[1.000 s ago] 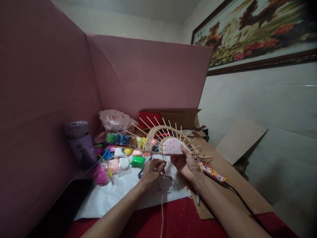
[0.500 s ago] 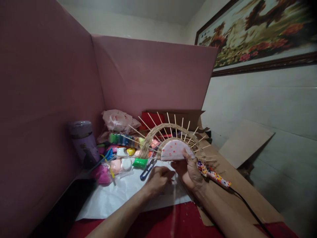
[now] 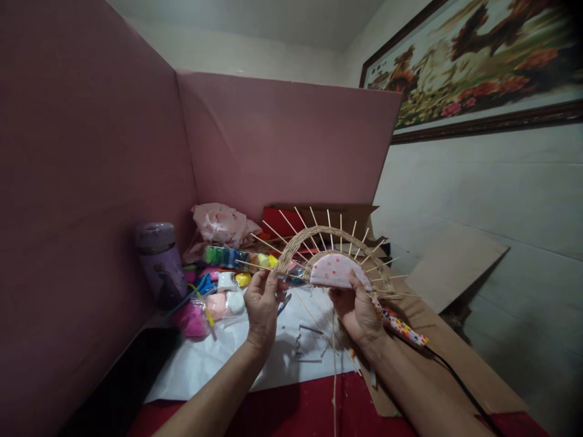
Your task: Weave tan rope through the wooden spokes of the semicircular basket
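In front of me is a half-round fan frame of thin wooden sticks and woven twine [image 3: 314,232], with the sticks spreading upward like rays. Its flat inner piece is covered in white cloth with red dots [image 3: 339,271]. My right hand [image 3: 357,312] grips this piece at its lower right, thumb on the front and fingers behind. At the arc's lower left end, my left hand [image 3: 263,303] pinches the twine band between thumb and fingers. A loose strand of twine [image 3: 334,376] hangs below the frame.
Packets of coloured clay [image 3: 217,305] and a lilac bottle [image 3: 160,264] stand left. White paper [image 3: 204,367] covers a red cloth. At right, a flower-patterned tool with a black cord [image 3: 405,328] lies on cardboard [image 3: 473,370]. Pink panels [image 3: 282,139] rise behind.
My left hand has moved up and left from below the frame to its left end, where it now pinches the band. The frame has shifted slightly right in view.
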Tool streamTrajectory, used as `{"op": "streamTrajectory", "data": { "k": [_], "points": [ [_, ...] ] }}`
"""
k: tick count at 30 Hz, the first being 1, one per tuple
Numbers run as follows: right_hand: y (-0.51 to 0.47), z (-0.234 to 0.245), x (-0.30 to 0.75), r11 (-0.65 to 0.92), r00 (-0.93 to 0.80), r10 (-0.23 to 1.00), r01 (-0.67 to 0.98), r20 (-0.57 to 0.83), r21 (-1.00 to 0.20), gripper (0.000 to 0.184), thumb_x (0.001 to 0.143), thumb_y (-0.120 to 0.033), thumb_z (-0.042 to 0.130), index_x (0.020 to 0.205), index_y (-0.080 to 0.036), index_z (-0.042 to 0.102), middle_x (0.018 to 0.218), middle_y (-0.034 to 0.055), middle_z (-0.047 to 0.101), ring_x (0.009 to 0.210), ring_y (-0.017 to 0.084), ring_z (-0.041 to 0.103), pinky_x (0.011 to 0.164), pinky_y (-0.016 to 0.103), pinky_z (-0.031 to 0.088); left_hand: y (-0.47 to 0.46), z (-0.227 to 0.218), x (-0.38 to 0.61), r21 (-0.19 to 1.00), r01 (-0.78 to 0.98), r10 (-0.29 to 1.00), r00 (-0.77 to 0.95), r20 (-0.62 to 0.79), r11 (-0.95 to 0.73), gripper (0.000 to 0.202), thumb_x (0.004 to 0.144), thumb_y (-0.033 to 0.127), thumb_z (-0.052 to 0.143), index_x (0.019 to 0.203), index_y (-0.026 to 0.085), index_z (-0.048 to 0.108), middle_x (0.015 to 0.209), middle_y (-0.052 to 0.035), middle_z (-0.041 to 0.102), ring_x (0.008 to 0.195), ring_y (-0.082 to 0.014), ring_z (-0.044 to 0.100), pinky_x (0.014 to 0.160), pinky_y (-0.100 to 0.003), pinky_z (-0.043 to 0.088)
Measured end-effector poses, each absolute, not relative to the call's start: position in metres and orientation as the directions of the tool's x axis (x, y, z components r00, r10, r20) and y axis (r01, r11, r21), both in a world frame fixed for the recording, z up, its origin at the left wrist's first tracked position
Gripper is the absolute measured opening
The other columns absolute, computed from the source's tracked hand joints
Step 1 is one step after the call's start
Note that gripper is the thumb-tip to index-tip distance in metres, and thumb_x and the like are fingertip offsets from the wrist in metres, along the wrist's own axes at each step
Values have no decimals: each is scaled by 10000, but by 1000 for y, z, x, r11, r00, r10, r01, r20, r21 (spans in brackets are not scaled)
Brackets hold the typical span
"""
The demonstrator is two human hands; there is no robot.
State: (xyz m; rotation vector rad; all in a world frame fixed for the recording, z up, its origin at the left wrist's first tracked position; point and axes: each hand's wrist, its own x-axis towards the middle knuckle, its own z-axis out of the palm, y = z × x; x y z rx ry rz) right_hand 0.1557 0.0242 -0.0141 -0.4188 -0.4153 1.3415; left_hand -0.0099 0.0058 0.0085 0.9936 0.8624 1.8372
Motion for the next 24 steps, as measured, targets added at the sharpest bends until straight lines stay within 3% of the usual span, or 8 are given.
{"op": "streamTrajectory", "data": {
  "k": [8, 17, 24],
  "points": [
    [25, -14, 156, 183, 185, 982, -832, 48, -523, 241, 665, -194, 689, 891, -203, 605, 772, -31, 697, 666, 113, 633, 504, 194, 513, 11, 0, -12, 857, -301, 891, -316, 325, -419, 239, 741, 377, 589, 737, 142, 547, 522, 37, 547, 404, -43, 429, 390, -149, 334],
    [26, -16, 156, 187, 183, 981, -832, 59, -523, 243, 661, -204, 698, 884, -207, 603, 768, -33, 696, 659, 111, 633, 506, 195, 509, 9, 5, -12, 876, -312, 909, -320, 267, -367, 321, 711, 434, 603, 612, 133, 547, 474, 24, 536, 365, -41, 396, 339, -147, 278],
    [25, -15, 156, 188, 190, 981, -831, 49, -523, 259, 648, -201, 707, 885, -212, 602, 786, -34, 698, 678, 112, 636, 519, 194, 514, 11, 7, -16, 875, -361, 930, -296, 219, -321, 379, 678, 503, 602, 663, 127, 563, 488, 19, 549, 348, -46, 420, 311, -149, 260]
  ]
}}
